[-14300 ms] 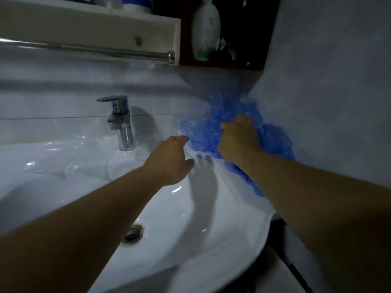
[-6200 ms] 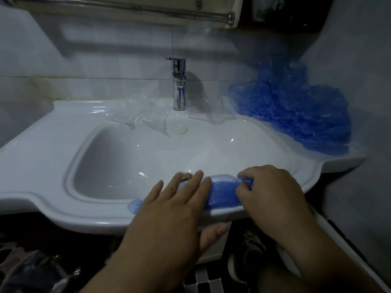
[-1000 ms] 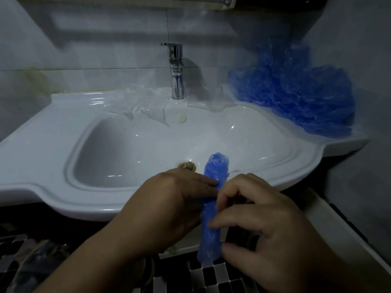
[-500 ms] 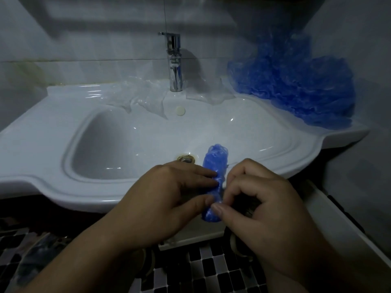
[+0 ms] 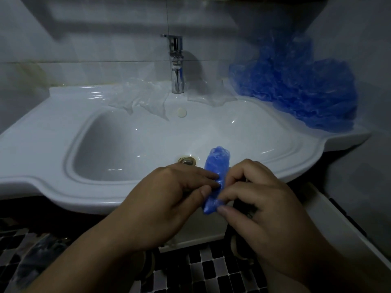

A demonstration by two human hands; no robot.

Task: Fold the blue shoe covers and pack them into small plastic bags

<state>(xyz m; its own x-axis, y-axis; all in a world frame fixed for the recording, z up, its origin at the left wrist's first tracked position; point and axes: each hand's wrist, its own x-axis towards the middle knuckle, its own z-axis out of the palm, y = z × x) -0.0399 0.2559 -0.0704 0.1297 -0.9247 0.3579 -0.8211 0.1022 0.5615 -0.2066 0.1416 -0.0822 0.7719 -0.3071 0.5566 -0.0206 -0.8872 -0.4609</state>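
A blue shoe cover (image 5: 216,166), folded into a narrow strip, stands upright over the front rim of the sink. My left hand (image 5: 169,199) pinches its middle from the left with fingertips and thumb. My right hand (image 5: 260,206) pinches it from the right, thumb at its lower end. A big heap of loose blue shoe covers (image 5: 296,89) lies on the sink's back right corner against the wall. Small clear plastic bags (image 5: 143,100) lie crumpled behind the basin left of the tap, and another clear bag (image 5: 211,96) lies right of it.
The white sink (image 5: 42,127) has a chrome tap (image 5: 176,66) at the back and a drain (image 5: 187,160) just beyond my left hand. Tiled walls close in behind and on the right. Black-and-white floor tiles (image 5: 211,271) show below.
Both hands kept hold of the folded strip; its hanging lower end has been gathered up, so the strip is shorter than a second ago. The heap and the bags have not moved.
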